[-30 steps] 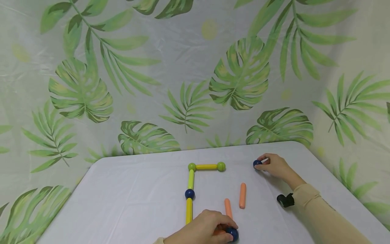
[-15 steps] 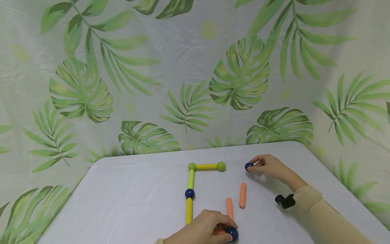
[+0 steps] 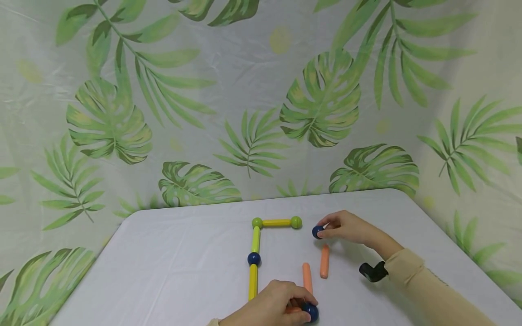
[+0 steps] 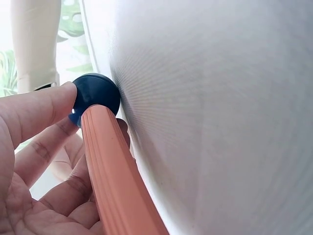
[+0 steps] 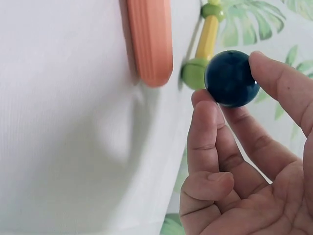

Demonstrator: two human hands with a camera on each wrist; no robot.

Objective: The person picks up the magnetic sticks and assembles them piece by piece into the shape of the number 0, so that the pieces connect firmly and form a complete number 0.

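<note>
In the head view my left hand (image 3: pixel 279 302), low in the centre, pinches a dark blue ball (image 3: pixel 311 312) that rests on the cloth. An orange rod (image 4: pixel 117 171) meets this ball in the left wrist view. Farther back, my right hand (image 3: pixel 348 227) pinches another blue ball (image 5: pixel 232 78) between thumb and fingertips, off the cloth. Just below that hand lies a loose orange rod (image 3: pixel 324 261). A second orange rod (image 3: pixel 307 277) extends back from beside the left fingers. My left hand covers part of what lies beneath it.
Left of the hands lies a joined chain: a green ball (image 3: pixel 296 222), a yellow rod (image 3: pixel 276 223), a corner green ball (image 3: pixel 257 222), a lime rod (image 3: pixel 255 239), a blue ball (image 3: pixel 254 258) and a yellow rod (image 3: pixel 253 281). White cloth (image 3: pixel 171 262) covers the table.
The right hand has carried its blue ball leftward and a little nearer, toward the loose orange rod. The left hand has stayed in place; the orange rod behind it has shifted slightly.
</note>
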